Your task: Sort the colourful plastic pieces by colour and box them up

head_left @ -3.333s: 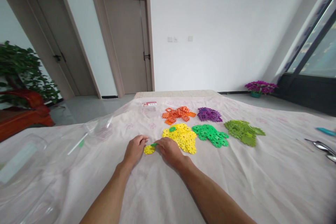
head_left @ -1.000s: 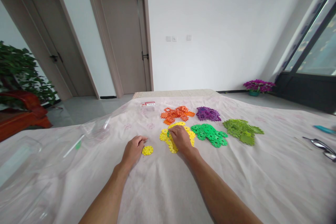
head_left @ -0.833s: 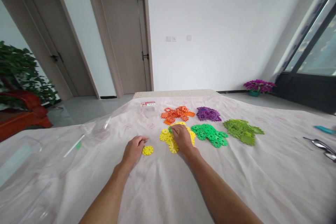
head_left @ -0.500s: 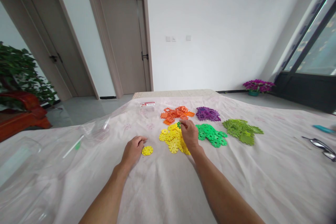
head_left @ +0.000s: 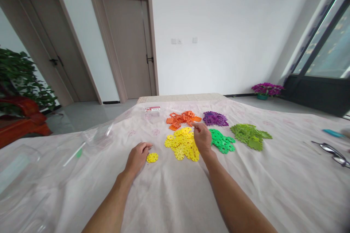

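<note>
My left hand [head_left: 137, 156] rests on the cloth with fingers loosely bent and apart, holding nothing I can see. Just right of it lies a single yellow notched plastic disc [head_left: 152, 157]. My right hand [head_left: 202, 138] hovers between the pile of yellow discs [head_left: 180, 142] and the pile of green discs [head_left: 222, 141], covering part of both. Its fingers are closed, with the index fingertip pointing left; anything in them is hidden. Behind are a heap of orange pieces [head_left: 182, 119] and a heap of purple pieces [head_left: 215, 118]. Light green pieces [head_left: 248, 135] are heaped to the right.
Clear plastic containers [head_left: 54, 164] take up the left of the cloth-covered table [head_left: 169, 196]. A small red-and-white label [head_left: 152, 109] lies toward the back. Glasses [head_left: 332, 153] and a blue object [head_left: 333, 133] lie at the right edge.
My right hand has moved right, from above the yellow pile toward the green pile. The green disc seen at its fingertips earlier is out of sight. My left hand stays put.
</note>
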{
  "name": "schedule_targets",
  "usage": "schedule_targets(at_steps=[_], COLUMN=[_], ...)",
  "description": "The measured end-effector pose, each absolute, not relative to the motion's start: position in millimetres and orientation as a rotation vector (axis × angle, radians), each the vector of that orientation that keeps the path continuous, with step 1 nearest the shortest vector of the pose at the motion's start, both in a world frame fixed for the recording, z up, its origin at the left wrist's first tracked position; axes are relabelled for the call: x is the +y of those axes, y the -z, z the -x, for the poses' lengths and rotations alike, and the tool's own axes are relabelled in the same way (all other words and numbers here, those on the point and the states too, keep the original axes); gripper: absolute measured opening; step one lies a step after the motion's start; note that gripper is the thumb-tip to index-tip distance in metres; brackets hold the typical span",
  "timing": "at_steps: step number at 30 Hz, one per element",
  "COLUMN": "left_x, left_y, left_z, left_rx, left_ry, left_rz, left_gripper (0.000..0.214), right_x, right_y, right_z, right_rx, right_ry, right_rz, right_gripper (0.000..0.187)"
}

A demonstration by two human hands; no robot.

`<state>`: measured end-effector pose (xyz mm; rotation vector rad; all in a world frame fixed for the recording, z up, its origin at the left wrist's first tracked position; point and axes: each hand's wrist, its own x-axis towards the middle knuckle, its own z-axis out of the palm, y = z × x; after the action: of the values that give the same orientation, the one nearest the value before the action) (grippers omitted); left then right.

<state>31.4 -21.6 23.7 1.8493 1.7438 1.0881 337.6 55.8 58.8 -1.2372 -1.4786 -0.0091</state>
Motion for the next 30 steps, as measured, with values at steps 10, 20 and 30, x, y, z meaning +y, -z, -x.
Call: schedule_targets(at_steps=[10, 20, 30], left_x=[-26.7, -26.3, -25.3], left_y=[-33.1, -33.9, -32.4], left_z=[-33.6, -33.9, -33.0], left_rx=[1.757, 1.753, 1.766], left_ry=[-1.088, -1.094, -1.075], left_rz=[-1.927, -1.937, -1.97], left_gripper=[0.03, 0.029, 0.03], right_x=[-11.6, -24.8, -34.4], right_y=[-57.0, -57.5, -62.7], right_z=[-240.8, -231.7, -217.1], right_rx=[-2.408, -2.621, -2.605], right_ry=[-0.407, -0.203, -0.048], right_rz=[0.875, 0.839, 1.043], right_gripper=[0.031, 0.031, 0.021])
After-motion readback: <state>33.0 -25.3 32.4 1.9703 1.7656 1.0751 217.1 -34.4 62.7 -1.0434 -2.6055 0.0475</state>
